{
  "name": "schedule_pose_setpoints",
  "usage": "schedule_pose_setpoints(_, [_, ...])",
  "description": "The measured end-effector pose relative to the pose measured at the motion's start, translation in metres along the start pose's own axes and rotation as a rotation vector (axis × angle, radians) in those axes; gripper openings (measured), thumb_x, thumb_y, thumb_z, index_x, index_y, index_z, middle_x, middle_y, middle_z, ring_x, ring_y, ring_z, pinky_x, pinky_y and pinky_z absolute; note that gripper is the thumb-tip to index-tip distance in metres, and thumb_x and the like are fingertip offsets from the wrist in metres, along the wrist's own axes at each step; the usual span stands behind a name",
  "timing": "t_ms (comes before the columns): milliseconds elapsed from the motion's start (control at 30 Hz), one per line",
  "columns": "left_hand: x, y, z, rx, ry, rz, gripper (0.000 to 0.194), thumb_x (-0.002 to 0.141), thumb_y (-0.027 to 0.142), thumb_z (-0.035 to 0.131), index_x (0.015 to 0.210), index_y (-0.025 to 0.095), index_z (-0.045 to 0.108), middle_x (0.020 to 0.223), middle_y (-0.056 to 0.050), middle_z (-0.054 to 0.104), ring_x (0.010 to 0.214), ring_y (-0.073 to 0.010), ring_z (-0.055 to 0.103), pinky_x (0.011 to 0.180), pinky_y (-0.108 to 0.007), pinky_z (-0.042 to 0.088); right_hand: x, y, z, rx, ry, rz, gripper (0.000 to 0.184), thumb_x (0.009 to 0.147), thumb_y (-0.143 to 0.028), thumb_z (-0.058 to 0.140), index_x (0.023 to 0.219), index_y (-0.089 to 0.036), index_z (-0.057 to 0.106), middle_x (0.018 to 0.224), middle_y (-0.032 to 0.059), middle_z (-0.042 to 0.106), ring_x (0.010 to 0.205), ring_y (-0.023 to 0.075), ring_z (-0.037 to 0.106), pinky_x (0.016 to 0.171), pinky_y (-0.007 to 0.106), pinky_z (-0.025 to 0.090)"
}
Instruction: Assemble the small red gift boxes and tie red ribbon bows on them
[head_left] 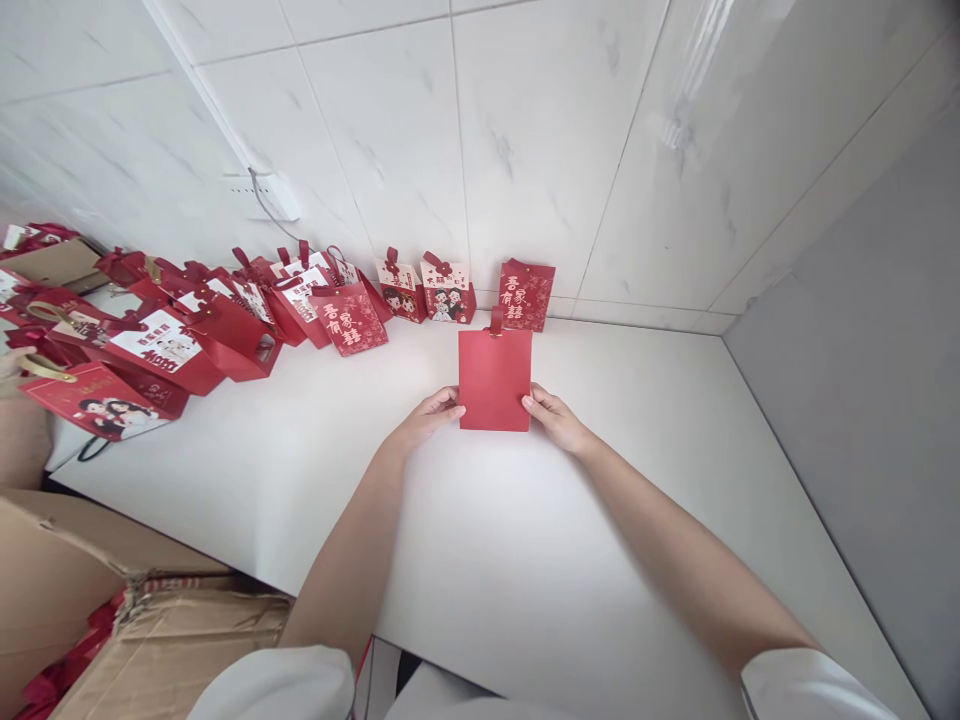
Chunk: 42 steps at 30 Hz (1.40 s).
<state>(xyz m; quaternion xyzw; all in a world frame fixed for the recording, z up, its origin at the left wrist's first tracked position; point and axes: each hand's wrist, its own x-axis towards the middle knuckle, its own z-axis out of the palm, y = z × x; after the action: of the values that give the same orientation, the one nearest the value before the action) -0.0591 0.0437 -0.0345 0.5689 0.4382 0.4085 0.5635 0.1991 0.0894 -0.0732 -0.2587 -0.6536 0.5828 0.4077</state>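
Note:
A plain red gift bag (495, 385) stands upright over the white table, with a dark red ribbon loop at its top. My left hand (435, 412) grips its left edge, thumb on the face turned to me and fingers behind. On the opposite edge, my right hand (553, 412) holds it the same way. Just behind it, a red bag with pale lettering (527, 295) leans near the wall. Two smaller cream and red bags with cartoon figures stand to its left, one of them a couple print bag (448, 290).
Many red gift bags (232, 340) crowd the table's left side. At the far left, another person's hand (15, 365) is by a bag with a couple print (112, 400). An open cardboard box (202, 625) sits at lower left. A socket strip (262, 195) is on the tiled wall.

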Motion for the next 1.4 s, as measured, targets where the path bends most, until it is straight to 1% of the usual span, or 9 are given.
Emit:
schedule_pose_setpoints(467, [0.005,-0.006,0.0,0.022,0.035,0.007,0.026,0.082,0.044,0.064,0.084,0.02,0.055,0.091,-0.001,0.06,0.087,-0.0152,0.057,0.082,-0.028,0.044,0.0,0.002,0.004,-0.131,0.106,0.011,0.04,0.091,-0.059,0.046,0.087,-0.025,0.067,0.108,0.0044,0.059,0.109,0.0225,0.054,0.103,0.038,0.039])
schedule_pose_setpoints(767, [0.004,-0.003,0.002,0.005,0.056,0.053,0.023,0.078,0.039,0.067,0.079,0.019,0.056,0.089,-0.003,0.062,0.086,-0.0179,0.059,0.081,-0.031,0.044,-0.004,-0.002,0.004,-0.203,0.075,-0.052,0.037,0.093,-0.056,0.046,0.095,-0.027,0.069,0.124,0.0061,0.055,0.122,0.0242,0.049,0.108,0.04,0.035])
schedule_pose_setpoints(867, [0.002,0.003,0.011,-0.045,0.147,0.156,0.023,0.081,0.039,0.066,0.088,0.019,0.057,0.099,-0.005,0.064,0.095,-0.0205,0.06,0.085,-0.033,0.045,-0.007,-0.012,0.01,-0.229,0.116,-0.122,0.035,0.092,-0.054,0.049,0.083,-0.024,0.066,0.128,0.0078,0.054,0.121,0.0266,0.052,0.106,0.042,0.037])
schedule_pose_setpoints(967, [-0.002,0.012,0.021,-0.113,0.307,0.283,0.03,0.08,0.033,0.069,0.102,0.023,0.052,0.106,-0.004,0.063,0.097,-0.0187,0.06,0.084,-0.031,0.047,-0.011,-0.029,0.02,-0.175,0.264,-0.188,0.031,0.092,-0.051,0.05,0.078,-0.024,0.057,0.128,0.0085,0.056,0.122,0.0288,0.052,0.106,0.047,0.037])
schedule_pose_setpoints(1067, [-0.011,0.025,0.03,-0.11,0.352,0.365,0.057,0.077,0.028,0.073,0.125,0.03,0.042,0.113,-0.005,0.063,0.099,-0.0184,0.061,0.084,-0.032,0.049,-0.014,-0.054,0.029,-0.101,0.345,-0.21,0.021,0.092,-0.047,0.052,0.094,-0.026,0.052,0.126,0.0099,0.059,0.112,0.0274,0.059,0.099,0.048,0.043])
schedule_pose_setpoints(1133, [-0.017,0.034,0.037,-0.02,0.34,0.38,0.063,0.076,0.028,0.075,0.129,0.03,0.042,0.109,-0.006,0.064,0.098,-0.0193,0.062,0.082,-0.032,0.05,-0.017,-0.071,0.035,-0.135,0.292,-0.253,0.025,0.092,-0.047,0.053,0.106,-0.026,0.052,0.123,0.0105,0.061,0.11,0.0265,0.06,0.097,0.047,0.045])
schedule_pose_setpoints(1233, [-0.026,0.043,0.048,0.172,0.34,0.406,0.035,0.076,0.026,0.075,0.107,0.022,0.061,0.097,-0.005,0.066,0.09,-0.0183,0.063,0.079,-0.03,0.05,-0.022,-0.091,0.043,-0.293,0.203,-0.324,0.032,0.088,-0.041,0.062,0.114,-0.025,0.055,0.117,0.0089,0.065,0.11,0.0254,0.061,0.095,0.043,0.047])
schedule_pose_setpoints(1300, [-0.03,0.046,0.054,0.25,0.334,0.437,0.019,0.077,0.024,0.073,0.093,0.02,0.064,0.09,-0.004,0.066,0.081,-0.0157,0.062,0.075,-0.028,0.049,-0.024,-0.1,0.046,-0.415,0.198,-0.334,0.025,0.087,-0.033,0.064,0.11,-0.026,0.06,0.108,0.006,0.068,0.101,0.0224,0.064,0.091,0.039,0.049])
schedule_pose_setpoints(1400, [-0.032,0.047,0.063,0.255,0.316,0.446,0.014,0.079,0.024,0.071,0.091,0.019,0.064,0.086,-0.003,0.064,0.076,-0.0141,0.06,0.071,-0.027,0.049,-0.025,-0.108,0.047,-0.551,0.174,-0.381,0.012,0.09,-0.026,0.06,0.102,-0.026,0.063,0.097,0.0028,0.071,0.088,0.0184,0.066,0.083,0.035,0.052])
